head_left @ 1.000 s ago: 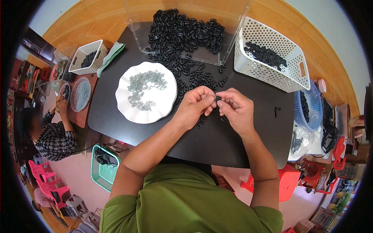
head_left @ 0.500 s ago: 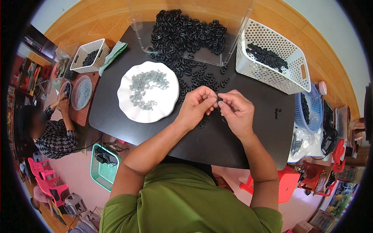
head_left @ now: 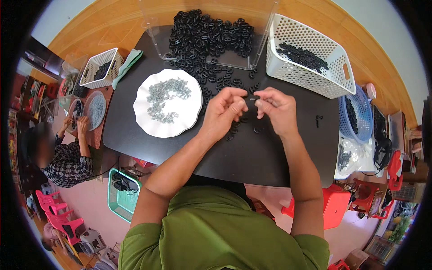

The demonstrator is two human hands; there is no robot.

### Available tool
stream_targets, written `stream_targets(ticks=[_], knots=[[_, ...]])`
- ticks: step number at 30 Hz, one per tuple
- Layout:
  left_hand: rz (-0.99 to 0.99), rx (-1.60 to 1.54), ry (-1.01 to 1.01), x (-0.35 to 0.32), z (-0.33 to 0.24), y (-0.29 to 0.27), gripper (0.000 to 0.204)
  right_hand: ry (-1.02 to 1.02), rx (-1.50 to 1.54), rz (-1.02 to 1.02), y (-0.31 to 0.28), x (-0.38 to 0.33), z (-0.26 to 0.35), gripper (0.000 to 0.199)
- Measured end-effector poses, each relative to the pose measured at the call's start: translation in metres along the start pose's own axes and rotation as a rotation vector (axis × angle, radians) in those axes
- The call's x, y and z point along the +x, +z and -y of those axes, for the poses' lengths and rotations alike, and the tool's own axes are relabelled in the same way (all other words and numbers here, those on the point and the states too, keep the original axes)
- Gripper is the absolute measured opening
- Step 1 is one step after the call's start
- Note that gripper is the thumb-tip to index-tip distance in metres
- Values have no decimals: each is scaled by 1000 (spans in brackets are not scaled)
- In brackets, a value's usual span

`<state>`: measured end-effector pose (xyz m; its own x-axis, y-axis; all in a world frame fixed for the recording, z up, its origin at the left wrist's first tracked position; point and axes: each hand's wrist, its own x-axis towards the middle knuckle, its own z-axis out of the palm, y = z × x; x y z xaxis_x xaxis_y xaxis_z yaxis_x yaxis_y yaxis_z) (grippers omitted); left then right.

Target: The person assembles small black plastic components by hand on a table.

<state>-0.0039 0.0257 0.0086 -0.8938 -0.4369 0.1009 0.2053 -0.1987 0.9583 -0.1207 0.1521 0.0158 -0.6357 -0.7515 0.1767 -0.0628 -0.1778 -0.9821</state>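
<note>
Over the dark table my two hands are a little apart, fingertips facing each other. My left hand (head_left: 224, 111) is closed, thumb against curled fingers; anything in it is hidden. The right hand (head_left: 278, 110) pinches thumb to fingers, and a thin, pale sliver seems to show at its fingertips, too small to name. Small black oval parts with two holes (head_left: 227, 82) lie scattered just beyond and beneath the hands. To the left, a white scalloped plate (head_left: 146, 121) carries many small silvery pins (head_left: 157, 96).
A clear plastic bin (head_left: 229, 64) on its side spills a heap of black parts. White perforated basket (head_left: 310, 81) at far right holds more, beside a blue basket (head_left: 355, 117). A small black fitting (head_left: 318, 120) lies on the table's right. Another person (head_left: 67, 159) works at left.
My hands, which met around a small black part, have moved apart. The head view has shifted slightly. At left, the other person's hands have separated.
</note>
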Motion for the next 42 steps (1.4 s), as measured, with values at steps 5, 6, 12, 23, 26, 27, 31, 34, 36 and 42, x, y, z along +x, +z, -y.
stream_targets(ticks=[5,6,12,23,26,27,31,34,36,42], knots=[[47,757,211,-7,-6,-3,16,36,202,-113,-27,9,-8,16],[59,764,215,-8,-6,0,16,28,208,-123,-29,9,-10,16],[176,1250,403,-13,4,13,21,46,244,-86,-30,9,-13,17],[10,951,216,-1,8,9,21,54,256,-47,-22,6,-12,17],[-11,393,-67,3,8,-4,23,57,260,-37,-18,4,-6,16],[10,149,-135,3,9,-8,22,58,259,-26,-16,3,-5,16],[37,-312,-230,2,13,-16,20,19,131,11,-5,-3,0,16],[73,-489,-242,3,15,-19,18,-24,63,49,5,-8,4,16],[92,-594,-286,3,13,-18,17,-68,34,53,9,-10,5,18],[127,-658,-297,3,8,-15,15,-165,-65,-10,18,-13,5,17]])
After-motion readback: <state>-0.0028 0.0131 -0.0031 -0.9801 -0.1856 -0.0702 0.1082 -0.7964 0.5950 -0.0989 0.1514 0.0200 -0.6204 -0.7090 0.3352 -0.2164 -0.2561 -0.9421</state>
